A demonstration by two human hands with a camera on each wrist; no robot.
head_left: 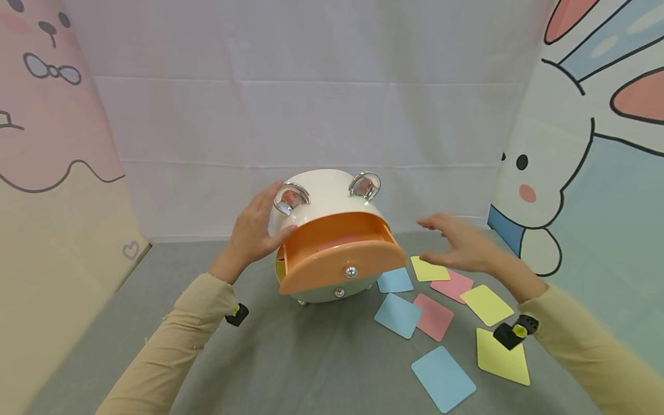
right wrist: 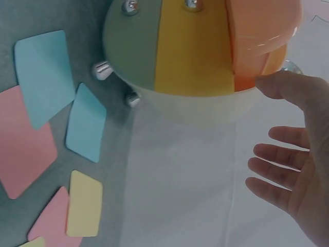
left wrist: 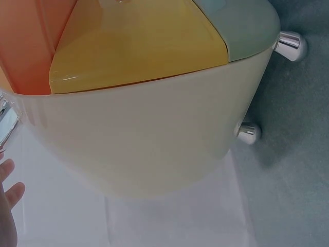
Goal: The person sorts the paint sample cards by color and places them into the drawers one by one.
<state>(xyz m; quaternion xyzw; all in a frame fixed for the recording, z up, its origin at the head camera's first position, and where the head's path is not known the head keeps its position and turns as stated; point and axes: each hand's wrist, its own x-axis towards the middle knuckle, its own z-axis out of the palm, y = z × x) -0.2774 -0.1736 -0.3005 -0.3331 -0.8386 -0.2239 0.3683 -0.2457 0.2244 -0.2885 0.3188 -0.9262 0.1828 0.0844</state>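
A rounded white box (head_left: 324,187) with silver ear-like rings has its orange top drawer (head_left: 332,265) pulled out, with something pink inside. Below it, the yellow drawer (left wrist: 139,43) and the green drawer (right wrist: 132,46) are closed. My left hand (head_left: 252,227) rests on the box's left side near the ring, thumb at the drawer opening; its fingertips show at the edge of the left wrist view. My right hand (head_left: 461,245) is held in the air to the right of the box, fingers apart and holding nothing.
Blue (head_left: 443,378), pink (head_left: 434,317) and yellow (head_left: 502,356) cards lie scattered on the grey tabletop (head_left: 311,357), right of the box. A white cloth (head_left: 311,115) hangs behind, with cartoon-printed panels (head_left: 612,202) at both sides.
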